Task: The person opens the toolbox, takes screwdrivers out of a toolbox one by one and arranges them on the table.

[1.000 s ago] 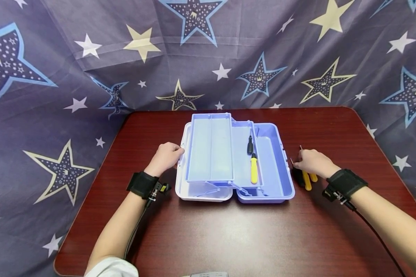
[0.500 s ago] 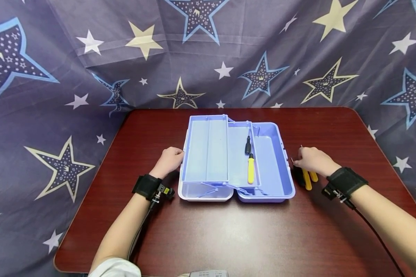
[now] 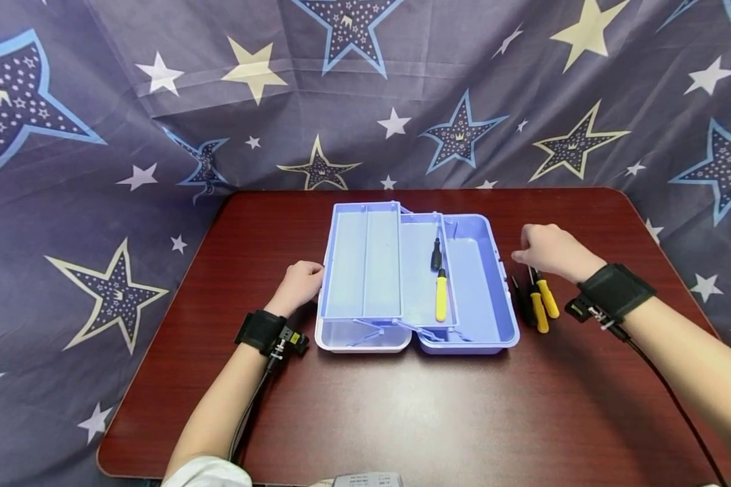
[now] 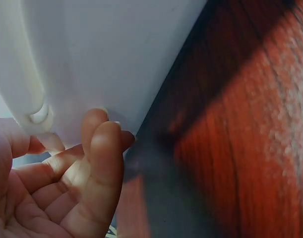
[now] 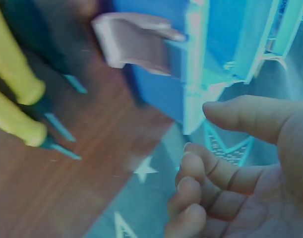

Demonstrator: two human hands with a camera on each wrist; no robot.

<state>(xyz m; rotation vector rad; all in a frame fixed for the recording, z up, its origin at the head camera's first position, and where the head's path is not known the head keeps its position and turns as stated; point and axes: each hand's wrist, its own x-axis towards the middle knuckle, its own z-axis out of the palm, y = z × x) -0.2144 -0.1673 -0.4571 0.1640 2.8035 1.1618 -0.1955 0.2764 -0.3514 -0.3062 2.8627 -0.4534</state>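
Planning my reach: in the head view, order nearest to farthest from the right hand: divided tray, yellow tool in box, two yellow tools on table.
1. Yellow tools, right of the box
2. Yellow tool, in middle tray
3. Divided tray, at left

On the left of the blue toolbox (image 3: 472,284), the raised tray (image 3: 365,260) hides much of the white lid (image 3: 335,335) from you; right of the toolbox, your right wrist view blurs and crops yellow-handled screwdrivers (image 5: 16,118); in front, the head view cuts off a grey object (image 3: 367,480), its markings unreadable.
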